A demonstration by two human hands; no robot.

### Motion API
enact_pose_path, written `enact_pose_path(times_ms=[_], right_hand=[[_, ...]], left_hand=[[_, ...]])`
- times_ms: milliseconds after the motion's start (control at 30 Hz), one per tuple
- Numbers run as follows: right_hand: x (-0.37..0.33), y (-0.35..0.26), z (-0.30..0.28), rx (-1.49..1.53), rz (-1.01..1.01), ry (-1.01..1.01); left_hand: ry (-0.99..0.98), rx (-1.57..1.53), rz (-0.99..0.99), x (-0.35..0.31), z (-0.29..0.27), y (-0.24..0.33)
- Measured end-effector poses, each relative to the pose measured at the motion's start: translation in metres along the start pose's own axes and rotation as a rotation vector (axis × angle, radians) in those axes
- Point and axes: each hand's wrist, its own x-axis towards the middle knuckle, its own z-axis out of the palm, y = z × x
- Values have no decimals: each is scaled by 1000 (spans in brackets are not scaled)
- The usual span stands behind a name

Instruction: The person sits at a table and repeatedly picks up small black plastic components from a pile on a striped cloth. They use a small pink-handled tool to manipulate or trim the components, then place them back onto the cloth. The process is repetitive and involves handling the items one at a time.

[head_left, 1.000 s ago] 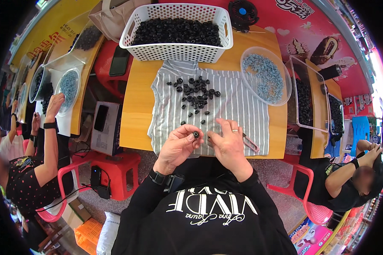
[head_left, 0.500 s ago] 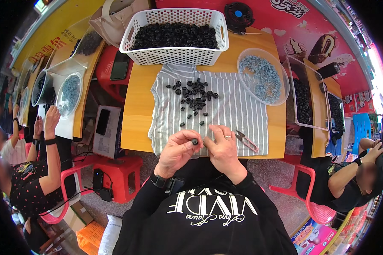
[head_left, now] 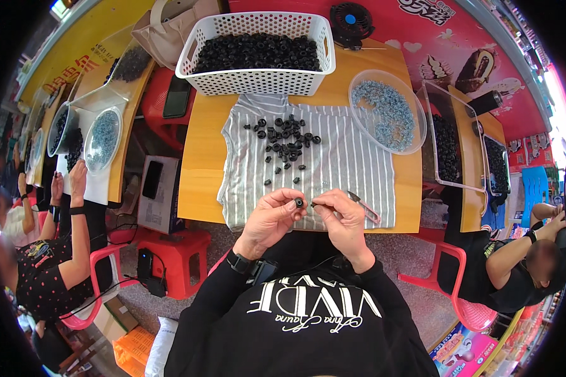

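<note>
My left hand pinches a small round black part with a hole between thumb and fingertips, over the near edge of a grey striped cloth. Close to its right, my right hand has thumb and fingertips pressed together; a tiny dark bit shows at their tips, too small to name. A pair of thread snips lies on the cloth, partly behind my right hand. Beyond both hands, a loose pile of similar black parts is spread on the cloth.
A white perforated basket full of black parts stands at the table's far side. Right of it are a small black fan and a round clear tray of small bluish pieces. People sit at tables on both sides; a red stool stands at left.
My right hand has drawn a little to the right, its fingers now pinched together. The black part in my left hand has shifted right and turned its hole into view.
</note>
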Motion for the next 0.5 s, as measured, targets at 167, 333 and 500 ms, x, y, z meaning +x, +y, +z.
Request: enact_pose_path(times_ms=[167,333,500], right_hand=[[-1,-4,10,52,-28,47],[0,-5,14,-121,-213,57],[-1,-2,16,-206,-284,76]], left_hand=[[25,13,15,-1,-1,-3],[39,45,9,-1,-1,-5],[53,83,-13,-2,1,-4]])
